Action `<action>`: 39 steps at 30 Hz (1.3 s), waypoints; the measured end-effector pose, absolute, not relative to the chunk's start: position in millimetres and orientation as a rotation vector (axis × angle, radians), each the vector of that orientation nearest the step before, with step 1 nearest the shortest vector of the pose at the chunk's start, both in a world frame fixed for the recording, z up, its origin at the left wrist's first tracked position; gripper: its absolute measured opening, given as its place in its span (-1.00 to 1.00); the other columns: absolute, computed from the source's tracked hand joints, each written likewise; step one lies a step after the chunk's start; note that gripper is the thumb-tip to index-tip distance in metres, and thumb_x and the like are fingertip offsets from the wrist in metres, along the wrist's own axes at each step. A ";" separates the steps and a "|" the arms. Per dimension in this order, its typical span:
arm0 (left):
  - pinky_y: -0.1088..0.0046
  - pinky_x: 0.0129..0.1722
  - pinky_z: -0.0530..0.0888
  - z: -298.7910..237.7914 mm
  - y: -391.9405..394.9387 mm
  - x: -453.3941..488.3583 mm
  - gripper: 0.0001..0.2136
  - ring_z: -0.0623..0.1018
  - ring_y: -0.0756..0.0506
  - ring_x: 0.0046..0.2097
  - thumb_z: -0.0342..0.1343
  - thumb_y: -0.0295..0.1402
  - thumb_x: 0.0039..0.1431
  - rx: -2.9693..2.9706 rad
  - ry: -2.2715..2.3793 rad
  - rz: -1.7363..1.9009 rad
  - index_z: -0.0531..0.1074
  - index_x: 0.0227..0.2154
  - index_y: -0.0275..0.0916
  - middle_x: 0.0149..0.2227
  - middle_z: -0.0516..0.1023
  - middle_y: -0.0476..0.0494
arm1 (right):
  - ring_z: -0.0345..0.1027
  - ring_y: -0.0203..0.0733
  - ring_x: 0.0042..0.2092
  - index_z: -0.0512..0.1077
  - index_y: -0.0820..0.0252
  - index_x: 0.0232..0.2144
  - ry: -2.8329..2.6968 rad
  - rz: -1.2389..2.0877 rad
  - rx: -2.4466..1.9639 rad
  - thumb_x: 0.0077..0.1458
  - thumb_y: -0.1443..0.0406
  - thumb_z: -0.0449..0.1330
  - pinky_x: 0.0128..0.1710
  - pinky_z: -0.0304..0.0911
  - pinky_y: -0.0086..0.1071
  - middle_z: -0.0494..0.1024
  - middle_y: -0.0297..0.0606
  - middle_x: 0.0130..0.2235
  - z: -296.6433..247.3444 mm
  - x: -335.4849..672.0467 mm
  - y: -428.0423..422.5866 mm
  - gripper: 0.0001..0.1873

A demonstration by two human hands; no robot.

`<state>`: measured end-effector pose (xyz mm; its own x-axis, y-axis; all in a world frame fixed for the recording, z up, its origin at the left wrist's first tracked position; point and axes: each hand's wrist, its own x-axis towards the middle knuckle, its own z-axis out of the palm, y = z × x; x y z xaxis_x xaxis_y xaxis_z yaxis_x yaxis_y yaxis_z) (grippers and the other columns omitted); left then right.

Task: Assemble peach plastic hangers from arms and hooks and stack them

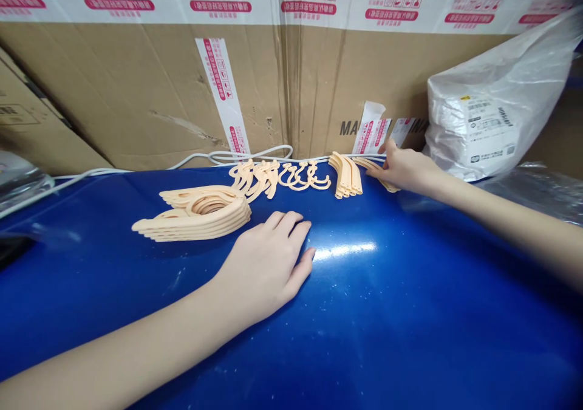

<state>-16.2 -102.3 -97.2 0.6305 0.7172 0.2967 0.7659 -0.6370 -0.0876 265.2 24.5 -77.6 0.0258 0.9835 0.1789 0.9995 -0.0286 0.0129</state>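
Note:
My left hand rests on the blue table, palm down and open, its fingers stretched out with nothing in them. Just beyond it, to the left, lies a neat stack of cream plastic hanger pieces. At the back right, my right hand closes its fingers on a curved hanger piece, partly hidden beneath them. Beside that hand is a row of curved hanger pieces. Several loose hanger hooks lie farther left, next to more curved cream pieces.
Large cardboard boxes with printed tape wall off the table's back edge. A white cable runs along their foot. To the right stands a labelled package in a plastic bag. Clear plastic wrap lies beside it.

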 end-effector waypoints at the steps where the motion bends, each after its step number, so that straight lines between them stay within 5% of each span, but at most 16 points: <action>1: 0.22 -0.21 0.56 -96.7 -102.8 -15.8 -0.66 0.50 -0.23 -0.05 -0.09 -0.30 0.30 -2.648 -1.221 -0.347 0.41 0.01 -0.33 0.00 0.50 -0.24 | 0.45 0.11 -0.21 0.20 0.35 -0.02 -2.119 -0.196 -2.135 0.11 0.05 0.10 -0.32 0.22 -0.23 0.55 0.12 -0.21 -77.2 268.2 24.0 -0.46; 8: 0.17 -0.18 0.55 -91.0 -106.6 -14.6 -0.65 0.49 -0.26 -0.02 -0.11 -0.30 0.31 -2.670 -1.243 -0.310 0.39 0.03 -0.35 0.02 0.48 -0.27 | 0.41 -0.06 -0.32 0.21 0.32 -0.09 -2.043 -0.188 -2.019 0.08 0.04 0.13 -0.41 0.15 -0.29 0.53 0.05 -0.29 -57.8 288.7 16.0 -0.49; 11: 0.15 -0.11 0.54 -86.6 -107.9 -15.4 -0.62 0.46 -0.25 0.03 -0.10 -0.29 0.32 -2.724 -1.272 -0.311 0.31 0.10 -0.37 0.07 0.44 -0.28 | 0.40 -0.16 -0.34 0.15 0.22 -0.10 -2.013 -0.161 -1.898 0.00 0.18 0.23 -0.37 0.20 -0.32 0.53 -0.15 -0.31 -43.0 282.0 -0.5 -0.52; 17: 0.08 0.26 0.18 -76.6 -111.5 -19.3 -0.47 0.16 -0.24 0.28 0.01 -0.25 0.27 -2.749 -1.256 -0.670 0.10 0.22 -0.40 0.22 0.23 -0.33 | 0.35 -0.25 -0.40 0.14 0.09 -0.25 -2.357 0.157 -1.301 -0.05 0.30 0.25 -0.43 0.24 -0.38 0.47 -0.32 -0.32 -52.4 239.7 -75.0 -0.64; 27: 0.32 -0.15 0.39 -80.1 -122.7 -22.6 -0.82 0.38 -0.13 -0.13 0.11 -0.24 0.23 -3.024 -1.213 -0.697 0.42 -0.16 -0.18 -0.19 0.48 -0.08 | 0.30 -0.28 -0.39 0.17 0.09 -0.26 -2.529 0.270 -0.993 0.01 0.39 0.12 -0.44 0.19 -0.43 0.43 -0.36 -0.34 -81.5 209.5 -122.2 -0.76; 39: 0.33 -0.21 0.35 -89.1 -125.6 -20.2 -0.92 0.36 -0.10 -0.22 0.06 -0.38 0.20 -3.010 -1.092 -0.691 0.43 -0.29 -0.22 -0.33 0.47 -0.05 | 0.25 -0.28 -0.35 0.12 0.08 -0.33 -2.527 0.455 -1.011 0.03 0.40 0.14 -0.40 0.17 -0.43 0.40 -0.38 -0.33 -87.9 213.3 -124.4 -0.76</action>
<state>-20.2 -125.6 -89.1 0.6901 0.6383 0.3411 0.5820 -0.7696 0.2628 213.3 -124.4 -87.9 -0.6692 0.7082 0.2248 0.5854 0.6889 -0.4275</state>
